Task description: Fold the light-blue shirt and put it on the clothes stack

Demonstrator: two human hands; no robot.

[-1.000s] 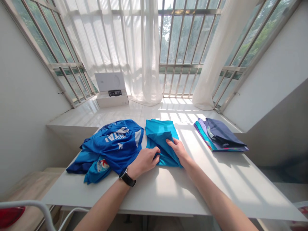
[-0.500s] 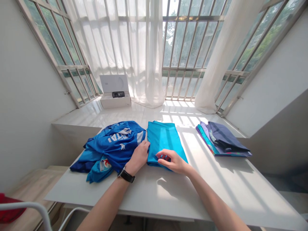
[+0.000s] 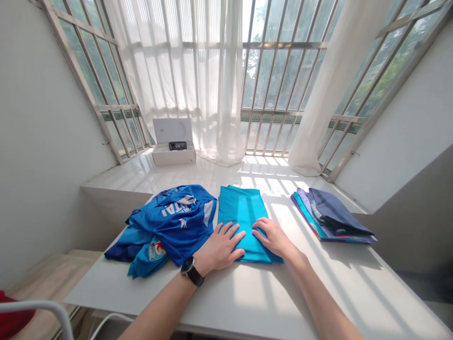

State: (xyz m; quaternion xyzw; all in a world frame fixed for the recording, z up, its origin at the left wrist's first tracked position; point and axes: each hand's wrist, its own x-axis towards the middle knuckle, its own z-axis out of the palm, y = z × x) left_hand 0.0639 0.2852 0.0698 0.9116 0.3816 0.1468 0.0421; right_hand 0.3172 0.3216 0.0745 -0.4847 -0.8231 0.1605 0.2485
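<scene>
Fabric of the folded teal shirt (image 3: 244,210) lies in a long, narrow strip in the middle of the white surface (image 3: 247,302), its long sides running from near to far. Your left hand (image 3: 220,248) sits open and palm down on the near left part of the strip, fingers spread, gripping nothing. Your right hand (image 3: 272,237) is also open, its fingers gently curved, resting on the near right part without pinching the cloth. This flat contact suits smoothing: keep both palms low and the pressure even, and stroke outward toward the edges so ripples leave the cloth instead of bunching under your fingers. Mind the near right corner, which juts out past the rest; squaring it with the long edge would give a neater strip. Just left of the shirt, the crumpled blue jersey (image 3: 173,219) lies very close, so keep your left wrist and its watch (image 3: 191,271) from dragging it over. Well to the right sits a stack of folded clothes (image 3: 332,219), and far beyond, a white box (image 3: 173,153) stands with its lid up.
</scene>
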